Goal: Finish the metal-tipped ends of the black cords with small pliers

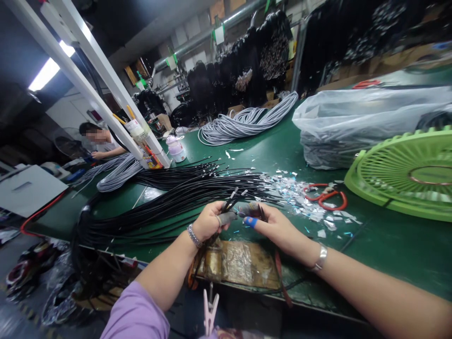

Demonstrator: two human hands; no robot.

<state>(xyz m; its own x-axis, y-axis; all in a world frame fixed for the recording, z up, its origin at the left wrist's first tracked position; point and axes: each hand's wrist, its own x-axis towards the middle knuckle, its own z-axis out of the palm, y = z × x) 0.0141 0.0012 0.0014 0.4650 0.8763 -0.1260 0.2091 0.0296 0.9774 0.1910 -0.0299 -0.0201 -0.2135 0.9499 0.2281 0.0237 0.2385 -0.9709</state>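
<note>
centrally, our left hand (208,222) pinches a few ends of the black cables (169,197), fingers closed on them, lifting them off the green surface (388,245). our right hand (273,225), fingertip taped, nips the tips so they meet. red cutters (326,197) lie beside foil scraps (293,190).

two hands (208,221) (273,226) pinching a few black cable ends (231,200), too fine to count. beyond the grip: one big bundle of black cables (158,197), two coils of grey cable (247,120) (116,170), one pink cup (175,147). right of the grip: one red-handled cutter (326,197), one green fan (406,174), one clear plastic bag (367,122), countless scraps (293,188).
</note>
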